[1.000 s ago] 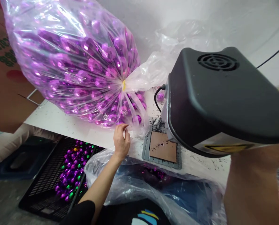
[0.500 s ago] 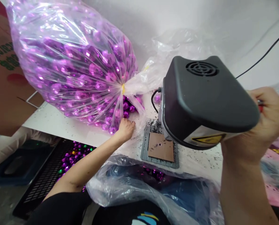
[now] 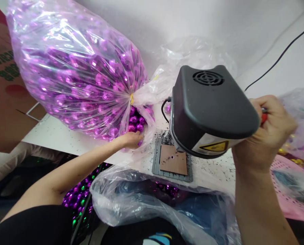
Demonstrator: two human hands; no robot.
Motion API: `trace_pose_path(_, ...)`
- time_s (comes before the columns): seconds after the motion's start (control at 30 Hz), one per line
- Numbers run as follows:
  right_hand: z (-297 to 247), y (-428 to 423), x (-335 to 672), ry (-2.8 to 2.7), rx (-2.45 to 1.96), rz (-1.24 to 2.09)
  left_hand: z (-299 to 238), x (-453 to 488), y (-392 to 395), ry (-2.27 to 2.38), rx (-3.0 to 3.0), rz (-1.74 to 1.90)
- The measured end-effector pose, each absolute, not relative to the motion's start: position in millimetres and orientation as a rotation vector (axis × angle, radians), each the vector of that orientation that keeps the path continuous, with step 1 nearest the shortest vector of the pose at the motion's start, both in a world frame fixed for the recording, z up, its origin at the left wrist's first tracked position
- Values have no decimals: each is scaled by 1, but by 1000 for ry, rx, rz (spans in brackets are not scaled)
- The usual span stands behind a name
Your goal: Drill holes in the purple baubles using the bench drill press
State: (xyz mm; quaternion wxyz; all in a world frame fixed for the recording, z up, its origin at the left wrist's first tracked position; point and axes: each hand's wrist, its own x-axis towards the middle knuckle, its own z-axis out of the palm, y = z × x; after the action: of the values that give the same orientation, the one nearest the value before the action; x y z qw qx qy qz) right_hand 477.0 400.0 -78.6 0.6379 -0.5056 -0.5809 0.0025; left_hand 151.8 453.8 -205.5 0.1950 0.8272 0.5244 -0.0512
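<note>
A big clear plastic bag [image 3: 72,68] full of shiny purple balls lies on the white table [image 3: 57,132], tied with a yellow band. My left hand [image 3: 131,139] reaches into its loose open end, fingers curled at the purple balls [image 3: 135,123] there; what they hold is hidden. My right hand [image 3: 269,131] is closed round a red-tipped lever on the right side of a small bench press with a black hood [image 3: 210,105]. Under the press sits a grey base plate with a brown card [image 3: 172,162].
A crate with purple and green balls [image 3: 80,197] sits on the floor at the left. A crumpled plastic bag [image 3: 147,200] hangs in front of the table. A pink perforated tray [image 3: 292,180] lies at the right. A cardboard box [image 3: 3,88] stands at the left.
My left hand went from the bag's outside into its open end among the balls. My right hand came into view and took hold of the press lever.
</note>
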Motion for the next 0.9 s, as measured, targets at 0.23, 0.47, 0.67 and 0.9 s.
trace_pose_path(0.23, -76, 399, 474, -1320, -1152, 19, -191, 176, 414, 1026, 1472, 794)
trace_pose_path(0.47, -73, 398, 472, -1317, -1159, -19, -223, 210, 368, 733, 830, 775)
trace_pose_path(0.67, -74, 400, 470, -1314, -1142, -20, -237, 230, 362, 786, 705, 782)
trace_pose_path(0.9, -76, 400, 472, -1344, -1130, -60, -240, 246, 367, 899, 787, 809)
